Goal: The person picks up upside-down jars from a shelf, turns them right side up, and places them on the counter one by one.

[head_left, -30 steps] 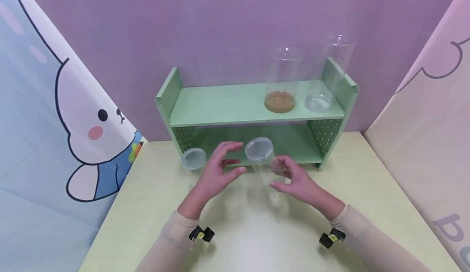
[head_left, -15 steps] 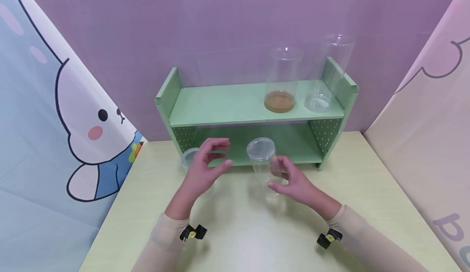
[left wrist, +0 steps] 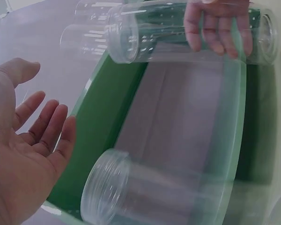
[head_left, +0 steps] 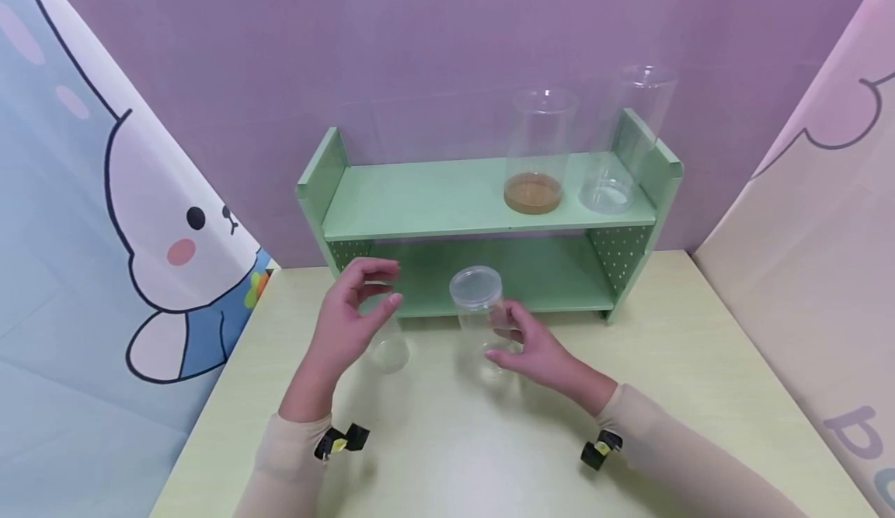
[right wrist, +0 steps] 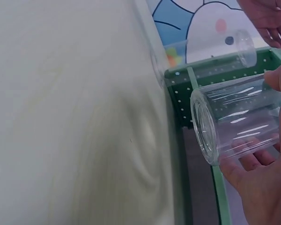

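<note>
My right hand point(head_left: 534, 347) grips a clear plastic jar point(head_left: 478, 324) by its right side, thumb in front and fingers behind. A translucent lid tops this jar, and its round base point(right wrist: 205, 127) shows in the right wrist view. No contents are visible inside. My left hand point(head_left: 348, 320), fingers loosely bent and holding nothing, is over a second clear jar point(head_left: 389, 351) on the table. That hand hides most of the second jar in the head view. In the left wrist view its ridged lid point(left wrist: 105, 187) shows below the left hand's fingers.
A green two-tier shelf point(head_left: 412, 199) stands behind the hands. On its top board, at the right, are a tall clear jar with a brown layer point(head_left: 533, 193) at its base and another tall clear jar point(head_left: 607, 192). Curtains surround the pale table point(head_left: 475, 464).
My left hand has moved left, away from the held jar and over the second jar. The right hand has shifted slightly left with its jar, which now stands more upright.
</note>
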A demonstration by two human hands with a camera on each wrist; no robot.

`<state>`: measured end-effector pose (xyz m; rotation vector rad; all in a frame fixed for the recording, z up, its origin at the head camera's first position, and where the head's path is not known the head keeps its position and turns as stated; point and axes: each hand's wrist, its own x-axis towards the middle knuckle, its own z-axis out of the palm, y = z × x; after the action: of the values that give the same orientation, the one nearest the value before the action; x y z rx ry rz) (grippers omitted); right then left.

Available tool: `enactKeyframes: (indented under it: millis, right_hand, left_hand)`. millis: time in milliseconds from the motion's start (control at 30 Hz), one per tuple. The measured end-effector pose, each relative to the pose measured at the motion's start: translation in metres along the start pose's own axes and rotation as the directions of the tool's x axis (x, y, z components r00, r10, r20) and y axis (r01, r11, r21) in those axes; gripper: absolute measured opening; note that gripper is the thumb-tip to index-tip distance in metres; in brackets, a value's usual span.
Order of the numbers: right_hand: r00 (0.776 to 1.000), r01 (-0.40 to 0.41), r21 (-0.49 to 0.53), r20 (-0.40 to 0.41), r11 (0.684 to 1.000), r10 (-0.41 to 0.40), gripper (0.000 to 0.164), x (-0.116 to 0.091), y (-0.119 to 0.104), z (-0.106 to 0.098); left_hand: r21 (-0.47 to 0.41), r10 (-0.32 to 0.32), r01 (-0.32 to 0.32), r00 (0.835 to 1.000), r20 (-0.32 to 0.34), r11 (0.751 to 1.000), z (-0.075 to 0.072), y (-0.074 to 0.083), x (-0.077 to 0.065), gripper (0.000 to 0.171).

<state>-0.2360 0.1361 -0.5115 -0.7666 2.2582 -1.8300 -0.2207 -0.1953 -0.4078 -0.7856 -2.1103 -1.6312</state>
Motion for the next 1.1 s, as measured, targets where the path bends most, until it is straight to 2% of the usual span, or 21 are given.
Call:
enactKeyframes:
  millis: [200,400,767,1100]
  right_hand:
    - [1.000,0.015,-0.035,0.004,0.999,-0.015,0.073,0.012,0.001,0.015]
    - [0.999,0.032,-0.050,0.013,0.998,-0.032,0.071,0.023,0.000,0.028]
    - [1.000,0.006,-0.084,0.006,0.996,-0.005,0.074,0.040,0.000,0.046]
    - [1.000,0.000,-0.090,0.002,0.996,0.000,0.071,0.049,0.006,0.054]
  left_hand:
    - [0.023,-0.015,0.016,0.999,-0.041,1.000,-0.015,-0.001,-0.003,0.036]
    - [0.032,-0.028,0.030,0.997,-0.073,0.999,-0.024,0.000,-0.004,0.034]
    - [0.030,-0.057,0.061,0.993,-0.104,0.998,-0.030,0.001,-0.005,0.031]
    - [0.037,-0.081,0.086,0.990,-0.117,0.996,-0.032,0.001,-0.006,0.031]
